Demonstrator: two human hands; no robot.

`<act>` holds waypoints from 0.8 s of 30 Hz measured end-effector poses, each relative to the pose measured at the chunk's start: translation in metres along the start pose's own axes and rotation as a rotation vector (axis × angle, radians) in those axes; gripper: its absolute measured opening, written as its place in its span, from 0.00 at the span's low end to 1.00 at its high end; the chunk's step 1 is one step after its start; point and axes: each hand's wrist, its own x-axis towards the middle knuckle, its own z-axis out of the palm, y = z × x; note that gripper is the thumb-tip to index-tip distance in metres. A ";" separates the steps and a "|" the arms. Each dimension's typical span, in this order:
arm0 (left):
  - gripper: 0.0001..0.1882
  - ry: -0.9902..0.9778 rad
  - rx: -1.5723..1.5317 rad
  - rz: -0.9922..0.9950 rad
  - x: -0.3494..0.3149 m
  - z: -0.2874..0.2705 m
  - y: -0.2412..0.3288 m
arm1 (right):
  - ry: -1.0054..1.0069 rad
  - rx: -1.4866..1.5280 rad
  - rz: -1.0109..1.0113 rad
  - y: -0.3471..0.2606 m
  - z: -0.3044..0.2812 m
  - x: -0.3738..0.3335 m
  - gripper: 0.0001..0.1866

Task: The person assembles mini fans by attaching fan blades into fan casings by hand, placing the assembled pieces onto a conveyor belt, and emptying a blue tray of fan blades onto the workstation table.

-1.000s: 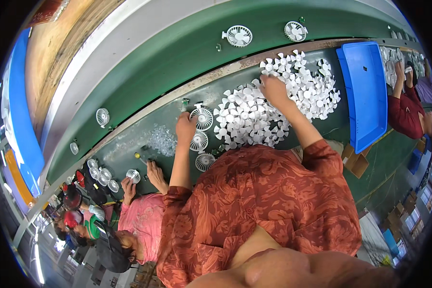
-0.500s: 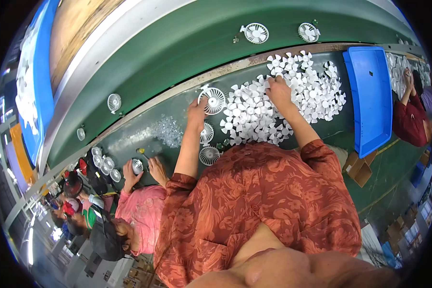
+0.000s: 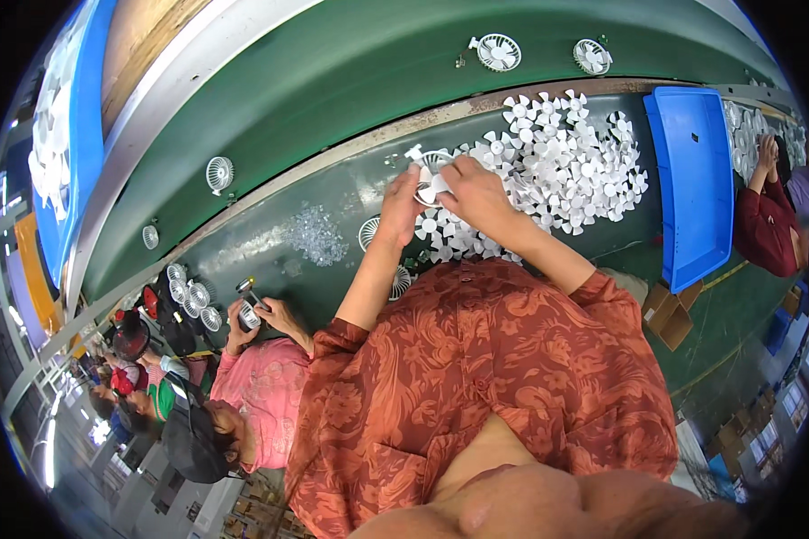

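My left hand [image 3: 402,207] is closed around the edge of a round white fan housing [image 3: 436,160], raised over the green bench at the left border of the blade pile. Against that housing, my right hand [image 3: 476,193] pinches a white fan blade [image 3: 430,186]; whether it sits on the shaft is hidden by the fingers. Many loose white fan blades [image 3: 580,171] lie heaped to the right of my hands. Left of my forearm, another fan housing [image 3: 368,234] rests on the bench, and one more [image 3: 400,283] is partly covered by my body.
A blue plastic tray [image 3: 692,189] stands right of the heap. Small clear pieces [image 3: 316,234] are scattered to the left. Beyond the bench edge, fans [image 3: 498,53] sit on the green conveyor [image 3: 333,90]. At left, a co-worker in pink [image 3: 265,386] holds a fan and a tool.
My right hand has come left from the pile with a blade and met the housing. My left hand has moved right with the housing. Fans on the conveyor have shifted right.
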 end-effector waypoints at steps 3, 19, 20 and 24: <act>0.18 0.029 0.014 0.062 -0.008 0.003 -0.006 | -0.025 -0.043 -0.022 -0.002 0.009 0.003 0.13; 0.12 0.178 0.277 0.221 -0.011 -0.004 -0.004 | 0.078 0.037 0.007 0.009 0.022 0.001 0.17; 0.12 0.170 0.290 0.217 -0.010 -0.005 -0.002 | 0.077 0.037 0.009 0.008 0.021 0.001 0.17; 0.12 0.118 0.298 0.240 -0.008 -0.001 -0.007 | 0.017 0.052 -0.033 -0.002 0.026 0.001 0.17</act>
